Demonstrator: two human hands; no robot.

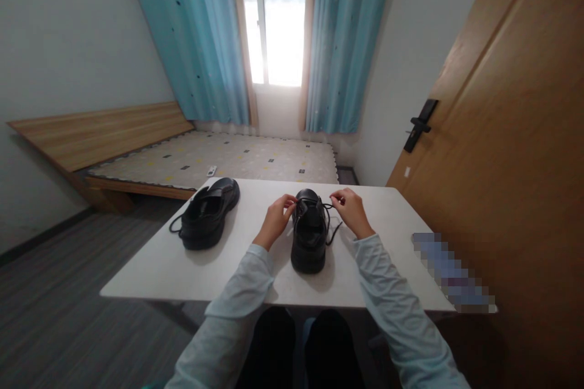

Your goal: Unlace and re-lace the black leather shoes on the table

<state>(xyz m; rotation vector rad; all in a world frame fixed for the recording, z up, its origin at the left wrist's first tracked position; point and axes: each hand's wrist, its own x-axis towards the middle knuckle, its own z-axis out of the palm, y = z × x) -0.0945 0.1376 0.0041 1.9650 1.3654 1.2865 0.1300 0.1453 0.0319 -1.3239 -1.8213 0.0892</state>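
Note:
A black lace-up shoe [309, 255] stands upright on the white table in front of me, its heel toward me and its opening facing up. My right hand [350, 209] is to the right of it, thumb and fingers pinched on the black shoelace [327, 206]. A loose part of the lace hangs down beside the shoe on that side. My left hand [275, 219] is at the shoe's left edge near the eyelets, fingertips pinched together; what lies between them is too small to make out. The second black shoe [205, 234] sits apart on the left, a lace loop sticking out.
The white table [150, 270] ends close to my knees. A blurred-out flat item [449, 270] lies at its right edge, near a wooden door [511, 152]. Behind the table is a bed [246, 155] with a small white object [212, 171] on it.

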